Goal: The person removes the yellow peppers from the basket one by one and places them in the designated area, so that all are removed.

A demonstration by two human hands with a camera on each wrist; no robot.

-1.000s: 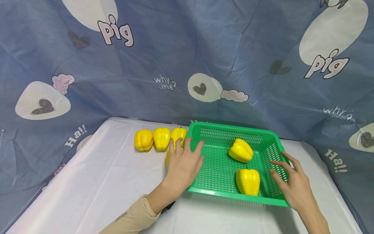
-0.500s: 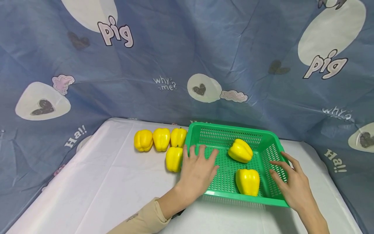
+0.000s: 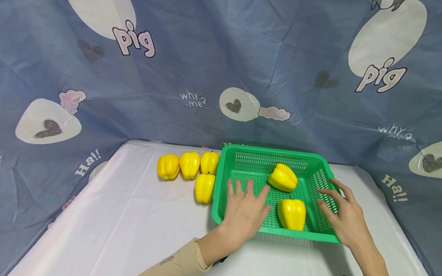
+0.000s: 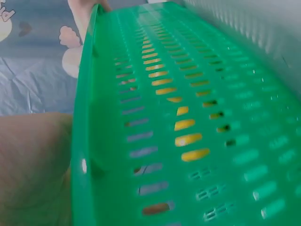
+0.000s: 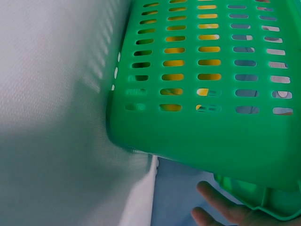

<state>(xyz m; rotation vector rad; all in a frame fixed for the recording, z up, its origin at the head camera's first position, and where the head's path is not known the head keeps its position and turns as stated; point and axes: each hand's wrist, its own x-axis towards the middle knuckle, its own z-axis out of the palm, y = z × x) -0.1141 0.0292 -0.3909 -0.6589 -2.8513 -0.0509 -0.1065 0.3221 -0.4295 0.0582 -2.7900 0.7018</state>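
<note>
A green slotted plastic basket [image 3: 272,148] stands on the table, with two yellow bell peppers inside: one toward the back [image 3: 283,177], one near the front wall [image 3: 292,214]. My left hand [image 3: 245,211] is over the basket's left part, palm down, fingers spread and nothing in them. In the left wrist view this hand [image 4: 33,165] shows beside the rim. At the right rim is my right hand [image 3: 348,218], fingers loosely bent; some reach over the inside. The right wrist view shows extended fingers [image 5: 221,202] by the basket's corner; whether they press it is unclear.
Several more yellow bell peppers [image 3: 189,165] are grouped on the white tablecloth [image 3: 145,218] left of the basket, one [image 3: 205,188] close against its left wall. A blue printed cloth [image 3: 193,69] hangs behind the table.
My left hand has moved right and slightly toward me, from above the peppers beside the basket to over its inside. The right hand, basket and peppers stay put.
</note>
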